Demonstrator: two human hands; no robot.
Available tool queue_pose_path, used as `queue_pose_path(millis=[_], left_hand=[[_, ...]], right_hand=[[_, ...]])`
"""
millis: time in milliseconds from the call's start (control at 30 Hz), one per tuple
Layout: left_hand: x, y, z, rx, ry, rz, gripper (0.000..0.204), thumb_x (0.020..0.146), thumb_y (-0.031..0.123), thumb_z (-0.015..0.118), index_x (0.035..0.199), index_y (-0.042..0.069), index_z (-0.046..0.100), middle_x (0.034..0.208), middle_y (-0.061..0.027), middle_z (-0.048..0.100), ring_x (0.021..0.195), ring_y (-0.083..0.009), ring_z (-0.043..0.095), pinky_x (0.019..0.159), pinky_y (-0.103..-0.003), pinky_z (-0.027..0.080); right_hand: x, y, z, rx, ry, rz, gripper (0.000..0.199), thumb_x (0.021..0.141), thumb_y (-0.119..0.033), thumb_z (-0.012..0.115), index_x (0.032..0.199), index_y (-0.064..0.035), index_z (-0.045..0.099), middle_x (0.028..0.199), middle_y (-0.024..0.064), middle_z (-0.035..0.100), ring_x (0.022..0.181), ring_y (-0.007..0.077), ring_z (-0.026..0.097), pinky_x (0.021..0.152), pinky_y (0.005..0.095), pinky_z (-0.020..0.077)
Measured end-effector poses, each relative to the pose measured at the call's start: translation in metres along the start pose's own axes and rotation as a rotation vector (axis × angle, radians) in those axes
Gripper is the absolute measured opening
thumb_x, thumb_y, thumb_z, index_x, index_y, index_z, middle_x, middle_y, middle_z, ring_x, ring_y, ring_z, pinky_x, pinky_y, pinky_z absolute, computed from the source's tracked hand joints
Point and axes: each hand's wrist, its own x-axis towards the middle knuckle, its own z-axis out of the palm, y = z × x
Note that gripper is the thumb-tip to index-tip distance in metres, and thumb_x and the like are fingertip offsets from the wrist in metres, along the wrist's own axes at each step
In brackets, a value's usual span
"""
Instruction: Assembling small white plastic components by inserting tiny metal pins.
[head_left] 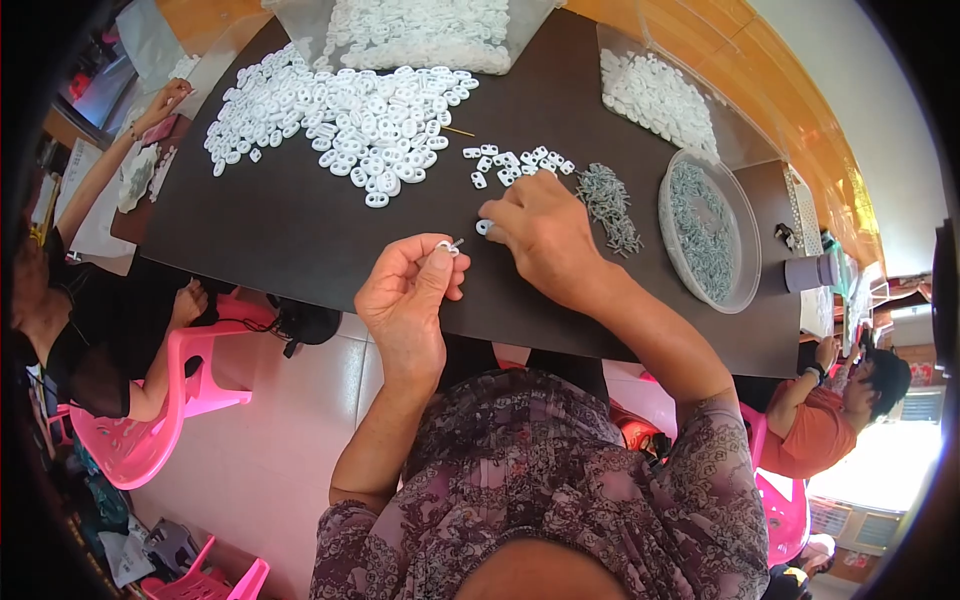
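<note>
My left hand (408, 310) is closed in a pinch on a small white plastic piece (446, 247), with a thin grey screw (458, 242) sticking out of it. To its right, my right hand (550, 238) is bent over the table, its fingertips closed on a white oval piece with a hole (484, 227). Just beyond those knuckles lie several small white two-hole pieces (487, 150), partly covered by the hand. Beside the right wrist is a loose heap of grey screws (610, 208).
A big heap of white two-hole oval pieces (375, 130) covers the dark table's (290, 230) far left. Clear bins of white pieces (420, 30) (660, 100) stand behind. At right are a round tub of screws (745, 250) and a grey cup (808, 273). People sit on both sides.
</note>
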Motion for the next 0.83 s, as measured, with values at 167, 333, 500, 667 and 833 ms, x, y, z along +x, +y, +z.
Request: queue_pose_path(millis=[167, 333, 500, 667, 833], left_hand=[[0.0, 0.001, -0.001, 0.016, 0.02, -0.007, 0.01, 0.088, 0.004, 0.058, 0.092, -0.005, 0.06, 0.079, -0.0115, 0.064, 0.063, -0.0117, 0.057, 0.056, -0.023, 0.046], [0.001, 0.002, 0.004, 0.025, 0.014, 0.026, 0.011, 0.088, 0.005, 0.058, 0.093, -0.005, 0.06, 0.081, -0.0114, 0.065, 0.065, -0.0116, 0.057, 0.056, -0.022, 0.046], [-0.002, -0.001, 0.01, -0.011, -0.055, 0.044, 0.012, 0.089, 0.007, 0.058, 0.096, -0.002, 0.059, 0.085, -0.0073, 0.064, 0.07, -0.008, 0.057, 0.058, -0.02, 0.045], [-0.006, -0.002, 0.016, -0.112, -0.071, -0.028, 0.013, 0.09, 0.006, 0.056, 0.097, -0.005, 0.057, 0.084, -0.0108, 0.064, 0.07, -0.012, 0.061, 0.059, -0.022, 0.05], [-0.01, -0.003, 0.023, -0.176, -0.05, -0.086, 0.015, 0.091, 0.007, 0.055, 0.099, -0.005, 0.057, 0.085, -0.0131, 0.064, 0.073, -0.0163, 0.064, 0.062, -0.025, 0.053]], right_hand=[[-0.001, 0.0, 0.005, 0.001, 0.007, -0.035, 0.016, 0.068, -0.003, 0.069, 0.082, -0.0054, 0.061, 0.076, 0.0079, 0.055, 0.073, 0.0255, 0.052, 0.063, 0.0371, 0.0436], [-0.006, -0.014, -0.012, 0.176, -0.03, 0.044, 0.015, 0.071, -0.001, 0.067, 0.084, -0.0046, 0.06, 0.076, 0.0087, 0.056, 0.073, 0.0262, 0.053, 0.063, 0.0358, 0.0435], [-0.009, -0.021, -0.025, 0.439, -0.037, 0.155, 0.015, 0.076, 0.002, 0.064, 0.091, -0.0008, 0.06, 0.077, 0.0045, 0.058, 0.074, 0.018, 0.056, 0.066, 0.0291, 0.0445], [-0.022, -0.026, -0.014, 0.761, 0.103, 0.417, 0.011, 0.083, 0.0, 0.06, 0.093, -0.0005, 0.061, 0.084, 0.0008, 0.061, 0.08, 0.0086, 0.056, 0.069, 0.0233, 0.0449], [-0.029, -0.036, -0.01, 0.978, 0.254, 0.605, 0.013, 0.084, 0.002, 0.056, 0.094, -0.0027, 0.063, 0.085, 0.005, 0.061, 0.079, 0.0157, 0.059, 0.072, 0.0261, 0.0467]])
